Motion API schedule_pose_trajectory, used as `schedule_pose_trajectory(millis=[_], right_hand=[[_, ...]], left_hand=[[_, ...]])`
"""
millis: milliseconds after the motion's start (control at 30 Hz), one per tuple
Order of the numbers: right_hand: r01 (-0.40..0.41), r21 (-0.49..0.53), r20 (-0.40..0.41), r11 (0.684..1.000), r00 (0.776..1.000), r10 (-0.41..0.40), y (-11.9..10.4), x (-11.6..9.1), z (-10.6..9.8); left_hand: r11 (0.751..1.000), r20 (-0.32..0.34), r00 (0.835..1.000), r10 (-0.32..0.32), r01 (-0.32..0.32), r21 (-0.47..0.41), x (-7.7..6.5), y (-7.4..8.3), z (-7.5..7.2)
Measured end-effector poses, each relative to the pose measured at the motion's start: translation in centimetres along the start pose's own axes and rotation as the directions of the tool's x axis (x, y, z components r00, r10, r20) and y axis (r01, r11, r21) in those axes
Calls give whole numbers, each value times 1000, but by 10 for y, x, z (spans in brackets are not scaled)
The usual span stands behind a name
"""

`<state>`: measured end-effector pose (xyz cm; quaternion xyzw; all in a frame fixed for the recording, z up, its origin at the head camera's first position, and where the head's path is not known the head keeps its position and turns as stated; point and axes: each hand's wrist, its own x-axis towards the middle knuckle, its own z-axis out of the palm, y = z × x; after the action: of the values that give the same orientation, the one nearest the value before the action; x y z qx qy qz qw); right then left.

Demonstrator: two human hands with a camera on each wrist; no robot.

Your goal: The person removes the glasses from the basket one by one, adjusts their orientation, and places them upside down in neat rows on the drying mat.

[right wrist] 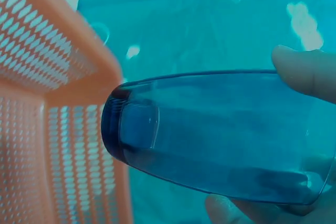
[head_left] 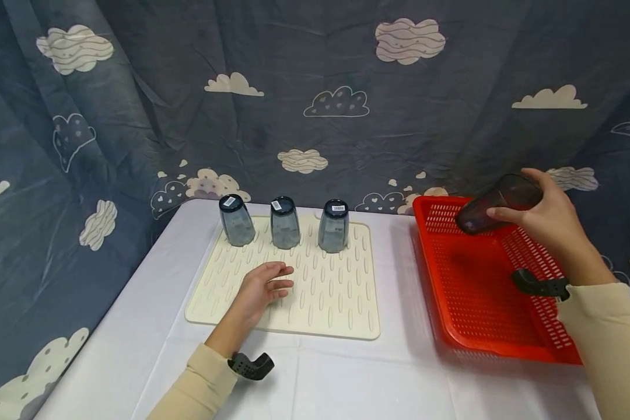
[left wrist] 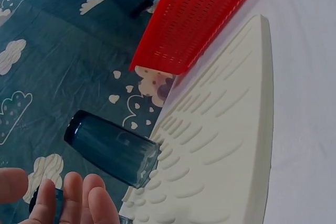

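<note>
My right hand [head_left: 556, 224] grips a dark tinted drinking glass [head_left: 499, 204] near its mouth end, thumb on one side and fingers on the other. The glass is tilted on its side above the red basket [head_left: 433, 274], its thick base [right wrist: 113, 127] toward the left. Over the cream drying mat [head_left: 336, 303], my left hand [head_left: 262, 289] hovers with relaxed fingers and nothing in them. Along the mat's far edge three similar glasses stand upside down: a left one [head_left: 238, 221], a middle one [head_left: 284, 224] and a right one [head_left: 333, 227], each with a label on its base.
A white cloth [head_left: 357, 379] covers the table. Behind it hangs a dark blue curtain [head_left: 268, 52] with cloud prints. The perforated basket stands to the right of the mat, its high rim between the mat and my right arm.
</note>
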<state>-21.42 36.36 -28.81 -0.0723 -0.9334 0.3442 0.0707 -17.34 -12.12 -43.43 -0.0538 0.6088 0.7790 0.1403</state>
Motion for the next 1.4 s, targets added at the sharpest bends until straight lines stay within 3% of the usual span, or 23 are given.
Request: schedule_pose_trajectory(millis=[200,400,767,1000,1200,1400], right_hand=[[59,10,10,998,998,-59,-27,-19,3],[145,14,-19,989,989,-145,-55,-43,12],[332,230,-80,915,943,-322,-92,-81,43],[333,421,-29,844,935,-354,-104,-102,72],[319,467,14,825,930,-367,-111,-109,95],[270,572,52,774,930,-363,-110,-116,118]], left_hand=[[993,0,1000,19,-19,114,2,-2,4],[989,4,999,38,-39,141,3,-3,4],[986,19,998,54,-57,157,0,-2,8],[983,43,998,51,-58,173,-3,0,10],[981,65,996,56,-67,180,-5,3,9],[978,111,992,66,-86,188,-11,5,12]])
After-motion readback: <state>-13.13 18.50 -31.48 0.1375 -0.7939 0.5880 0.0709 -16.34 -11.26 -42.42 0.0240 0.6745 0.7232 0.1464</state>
